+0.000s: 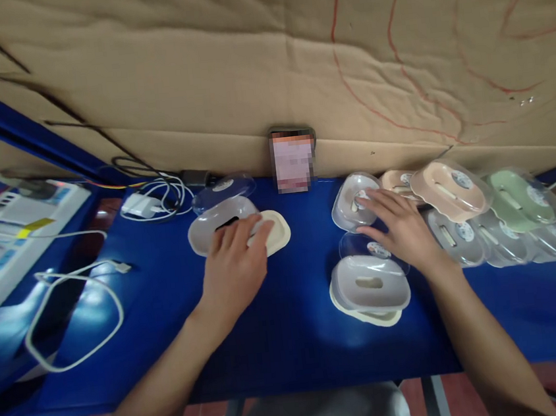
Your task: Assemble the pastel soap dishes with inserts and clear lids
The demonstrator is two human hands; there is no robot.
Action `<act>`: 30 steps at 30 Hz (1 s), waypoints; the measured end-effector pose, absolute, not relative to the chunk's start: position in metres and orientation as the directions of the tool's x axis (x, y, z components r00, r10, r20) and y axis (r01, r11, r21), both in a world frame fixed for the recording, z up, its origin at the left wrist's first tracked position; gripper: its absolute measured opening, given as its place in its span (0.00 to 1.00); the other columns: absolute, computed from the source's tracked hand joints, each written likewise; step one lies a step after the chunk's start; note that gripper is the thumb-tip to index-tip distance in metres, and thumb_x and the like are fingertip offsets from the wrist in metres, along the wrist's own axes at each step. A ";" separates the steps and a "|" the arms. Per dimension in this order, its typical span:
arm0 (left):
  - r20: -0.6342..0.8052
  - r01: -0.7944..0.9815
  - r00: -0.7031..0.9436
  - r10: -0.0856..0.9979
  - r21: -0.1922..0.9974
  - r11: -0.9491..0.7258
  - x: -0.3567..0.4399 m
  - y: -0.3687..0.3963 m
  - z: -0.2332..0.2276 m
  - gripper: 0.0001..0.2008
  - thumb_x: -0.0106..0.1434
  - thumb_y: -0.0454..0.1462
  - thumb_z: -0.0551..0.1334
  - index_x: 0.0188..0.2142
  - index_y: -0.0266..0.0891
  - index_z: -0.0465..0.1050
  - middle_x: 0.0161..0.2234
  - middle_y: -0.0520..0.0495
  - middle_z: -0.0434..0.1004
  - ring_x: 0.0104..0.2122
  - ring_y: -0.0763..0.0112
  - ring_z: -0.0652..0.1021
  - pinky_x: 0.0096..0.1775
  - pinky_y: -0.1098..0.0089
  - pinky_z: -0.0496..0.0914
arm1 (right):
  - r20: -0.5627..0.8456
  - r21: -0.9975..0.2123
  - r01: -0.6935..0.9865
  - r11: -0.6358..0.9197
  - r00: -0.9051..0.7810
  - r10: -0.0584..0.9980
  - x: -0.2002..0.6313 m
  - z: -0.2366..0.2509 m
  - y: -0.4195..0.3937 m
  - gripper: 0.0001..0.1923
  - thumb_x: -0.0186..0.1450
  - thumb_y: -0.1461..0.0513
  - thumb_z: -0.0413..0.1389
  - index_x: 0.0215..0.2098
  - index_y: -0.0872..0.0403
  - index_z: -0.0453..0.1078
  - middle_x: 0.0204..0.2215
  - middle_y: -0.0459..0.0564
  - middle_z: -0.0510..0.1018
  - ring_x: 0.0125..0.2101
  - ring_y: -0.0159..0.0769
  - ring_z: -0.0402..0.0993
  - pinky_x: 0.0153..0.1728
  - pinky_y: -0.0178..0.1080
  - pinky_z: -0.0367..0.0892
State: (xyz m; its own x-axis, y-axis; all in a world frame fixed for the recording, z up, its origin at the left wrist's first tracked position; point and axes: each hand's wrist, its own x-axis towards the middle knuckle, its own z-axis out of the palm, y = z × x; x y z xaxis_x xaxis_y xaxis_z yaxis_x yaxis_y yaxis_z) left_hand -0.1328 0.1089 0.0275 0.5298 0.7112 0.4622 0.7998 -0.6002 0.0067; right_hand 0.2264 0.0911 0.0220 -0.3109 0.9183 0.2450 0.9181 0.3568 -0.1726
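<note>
Two bare forearms (pixel 156 373) are nearest the camera, extending over the blue tabletop (pixel 290 326). Left hand (pixel 234 259): fingers bent over the right end of a grey dish (pixel 204 232) and the adjoining cream base (pixel 281 231); whether its grip holds anything cannot be determined. Right hand (pixel 402 228): grip open, fingers spread and thumb apart, at the right side of a lidded grey box (pixel 342 204); contact cannot be confirmed. Nearer the camera than that box are a clear lid (pixel 351 245) and a slotted dish (pixel 346 287) over a second cream base (pixel 394 320). Further lidded boxes (pixel 449 200), peach, green and grey, are grouped at right.
</note>
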 end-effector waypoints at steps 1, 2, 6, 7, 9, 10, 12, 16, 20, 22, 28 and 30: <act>0.464 0.739 0.587 0.663 0.026 -0.673 -0.128 0.104 0.028 0.15 0.75 0.28 0.56 0.55 0.36 0.77 0.53 0.37 0.83 0.50 0.51 0.83 0.50 0.54 0.73 | 0.277 -0.156 0.917 0.367 -0.317 0.907 0.223 0.022 0.087 0.28 0.76 0.49 0.58 0.70 0.48 0.68 0.68 0.57 0.74 0.68 0.57 0.69 0.67 0.61 0.64; 0.462 0.670 0.643 0.611 0.049 -0.741 -0.123 0.099 0.028 0.13 0.75 0.30 0.57 0.54 0.36 0.77 0.53 0.38 0.84 0.50 0.53 0.83 0.50 0.56 0.74 | 0.303 -0.147 0.913 0.382 -0.326 0.896 0.219 0.022 0.083 0.27 0.76 0.49 0.58 0.70 0.49 0.68 0.67 0.57 0.75 0.67 0.56 0.70 0.67 0.59 0.64; 0.397 0.423 0.804 0.443 0.142 -0.895 -0.103 0.074 0.023 0.12 0.78 0.40 0.60 0.56 0.40 0.77 0.55 0.41 0.83 0.51 0.58 0.82 0.54 0.58 0.74 | 0.402 -0.174 0.898 0.403 -0.309 0.862 0.211 0.026 0.079 0.25 0.77 0.53 0.56 0.70 0.50 0.68 0.65 0.56 0.77 0.64 0.51 0.74 0.65 0.54 0.67; 0.379 0.399 0.820 0.429 0.159 -0.903 -0.100 0.069 0.021 0.13 0.79 0.42 0.60 0.57 0.41 0.76 0.56 0.41 0.82 0.52 0.59 0.82 0.55 0.58 0.74 | 0.436 -0.188 0.901 0.391 -0.281 0.855 0.212 0.026 0.079 0.24 0.78 0.55 0.56 0.69 0.50 0.68 0.63 0.56 0.79 0.62 0.50 0.75 0.64 0.53 0.68; 0.361 0.382 0.833 0.419 0.171 -0.908 -0.096 0.064 0.016 0.14 0.79 0.41 0.60 0.59 0.42 0.75 0.57 0.42 0.82 0.53 0.59 0.82 0.55 0.57 0.74 | 0.521 -0.201 0.915 0.349 -0.202 0.829 0.213 0.027 0.080 0.21 0.78 0.59 0.55 0.67 0.50 0.70 0.60 0.56 0.82 0.60 0.49 0.78 0.62 0.52 0.70; 0.362 0.385 0.832 0.420 0.168 -0.907 -0.095 0.064 0.014 0.14 0.79 0.40 0.59 0.59 0.42 0.75 0.57 0.42 0.82 0.53 0.59 0.82 0.55 0.57 0.74 | 0.569 -0.194 0.923 0.332 -0.170 0.805 0.214 0.029 0.079 0.19 0.77 0.61 0.55 0.65 0.50 0.72 0.58 0.56 0.83 0.58 0.49 0.79 0.60 0.52 0.70; 0.378 0.399 0.822 0.427 0.153 -0.904 -0.097 0.067 0.012 0.14 0.78 0.36 0.58 0.60 0.41 0.75 0.58 0.41 0.82 0.54 0.58 0.82 0.55 0.57 0.74 | 0.616 -0.163 0.922 0.351 -0.182 0.766 0.211 0.034 0.075 0.17 0.76 0.65 0.54 0.61 0.50 0.74 0.55 0.55 0.84 0.56 0.47 0.80 0.57 0.50 0.71; 0.437 0.530 0.737 0.516 0.101 -0.842 -0.105 0.082 0.015 0.13 0.76 0.31 0.59 0.56 0.36 0.76 0.52 0.39 0.84 0.50 0.56 0.83 0.52 0.57 0.74 | 0.383 -0.130 0.850 0.510 -0.431 0.817 0.186 0.046 0.065 0.13 0.78 0.64 0.54 0.57 0.52 0.76 0.50 0.52 0.87 0.49 0.42 0.83 0.50 0.45 0.70; 0.461 0.694 0.616 0.639 0.066 -0.717 -0.111 0.093 0.017 0.11 0.76 0.34 0.60 0.54 0.36 0.77 0.48 0.39 0.85 0.46 0.54 0.84 0.47 0.57 0.75 | 0.148 0.058 0.906 0.418 -0.422 0.894 0.155 0.047 0.065 0.18 0.79 0.60 0.54 0.62 0.59 0.74 0.59 0.60 0.83 0.52 0.49 0.82 0.49 0.48 0.71; 0.430 0.744 0.583 0.689 0.058 -0.666 -0.112 0.095 0.015 0.12 0.76 0.35 0.60 0.55 0.36 0.77 0.51 0.38 0.84 0.49 0.52 0.84 0.48 0.55 0.75 | 0.066 0.114 0.932 0.343 -0.352 0.934 0.145 0.044 0.069 0.24 0.78 0.58 0.55 0.68 0.63 0.69 0.63 0.64 0.78 0.56 0.53 0.80 0.51 0.49 0.71; 0.316 0.823 0.528 0.788 0.037 -0.566 -0.111 0.091 0.008 0.15 0.76 0.37 0.60 0.58 0.36 0.76 0.58 0.34 0.81 0.55 0.45 0.82 0.53 0.50 0.77 | -0.120 0.171 0.967 0.192 -0.173 0.978 0.137 0.048 0.085 0.28 0.79 0.56 0.53 0.69 0.68 0.66 0.59 0.72 0.80 0.59 0.57 0.78 0.54 0.49 0.71; 0.288 0.828 0.528 0.799 0.034 -0.560 -0.111 0.090 0.006 0.15 0.76 0.36 0.59 0.58 0.36 0.77 0.60 0.32 0.79 0.57 0.43 0.80 0.54 0.48 0.76 | -0.123 0.150 0.969 0.196 -0.178 0.976 0.141 0.054 0.088 0.22 0.80 0.58 0.50 0.64 0.64 0.71 0.53 0.69 0.84 0.54 0.53 0.82 0.52 0.48 0.71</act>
